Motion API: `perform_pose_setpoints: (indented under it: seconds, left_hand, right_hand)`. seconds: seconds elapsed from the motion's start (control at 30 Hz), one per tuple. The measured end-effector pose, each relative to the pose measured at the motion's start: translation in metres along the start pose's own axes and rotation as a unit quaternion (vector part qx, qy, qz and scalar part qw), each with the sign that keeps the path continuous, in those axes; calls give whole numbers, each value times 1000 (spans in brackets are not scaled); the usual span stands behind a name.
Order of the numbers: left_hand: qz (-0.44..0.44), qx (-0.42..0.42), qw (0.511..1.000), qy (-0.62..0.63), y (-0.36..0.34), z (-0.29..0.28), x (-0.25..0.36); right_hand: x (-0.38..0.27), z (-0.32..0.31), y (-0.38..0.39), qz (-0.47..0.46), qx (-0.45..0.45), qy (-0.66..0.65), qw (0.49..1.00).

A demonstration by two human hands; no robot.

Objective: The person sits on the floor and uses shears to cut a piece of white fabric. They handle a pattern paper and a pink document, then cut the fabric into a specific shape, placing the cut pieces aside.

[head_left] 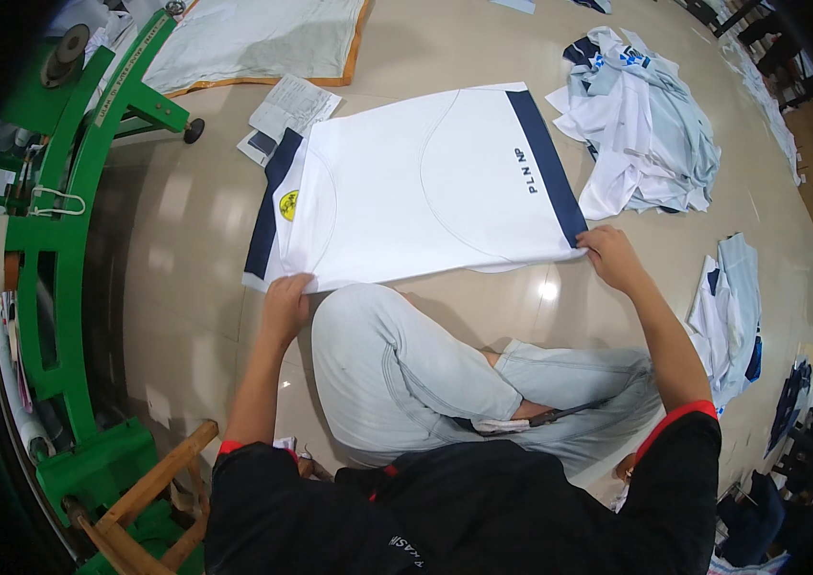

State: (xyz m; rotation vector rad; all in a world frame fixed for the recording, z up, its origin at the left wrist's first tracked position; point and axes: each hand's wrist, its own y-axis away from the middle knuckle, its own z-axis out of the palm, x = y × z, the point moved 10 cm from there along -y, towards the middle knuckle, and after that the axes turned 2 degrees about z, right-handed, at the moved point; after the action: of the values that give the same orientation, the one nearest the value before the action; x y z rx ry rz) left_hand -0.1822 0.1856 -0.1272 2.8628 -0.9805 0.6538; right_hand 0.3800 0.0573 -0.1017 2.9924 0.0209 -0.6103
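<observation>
A white fabric piece (382, 187) lies spread on the floor in front of my crossed legs. Navy bands run along its left and right ends, the right one beside dark printed lettering. Near the left band sits a round yellow emblem (288, 204); the cloth there looks folded or layered. My left hand (288, 299) pinches the near edge toward the left end. At the near right corner, my right hand (610, 255) has its fingers closed on the navy band's end. The fabric between my hands lies mostly flat, with its near edge close to my knee.
Beyond the fabric's far left corner lie printed papers (293, 107). A heap of white and pale blue garments (641, 125) rests at the far right, with a smaller pile (727, 311) nearer. A green metal machine frame (66, 316) and a wooden stool (152, 479) stand at left.
</observation>
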Motion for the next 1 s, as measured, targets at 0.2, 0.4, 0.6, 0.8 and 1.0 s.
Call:
perform_pose_setpoints:
  seconds: [0.2, 0.4, 0.6, 0.8, 1.0]
  left_hand:
    - [-114, -91, 980, 138, 22, -22, -5]
    - [-224, 5, 903, 367, -45, -21, -73]
    - [-359, -4, 857, 371, -97, 23, -145]
    - [-382, 15, 854, 352, -91, 27, -158]
    - [-345, 56, 873, 341, -92, 18, -156]
  right_hand:
    - [2, -25, 13, 59, -115, -118, 985]
    - [33, -39, -90, 139, -6, -250, 958]
    - [62, -9, -221, 133, 121, -138, 974]
    - [95, 15, -251, 179, 127, -71, 973]
    - [101, 15, -248, 225, 114, -121, 960]
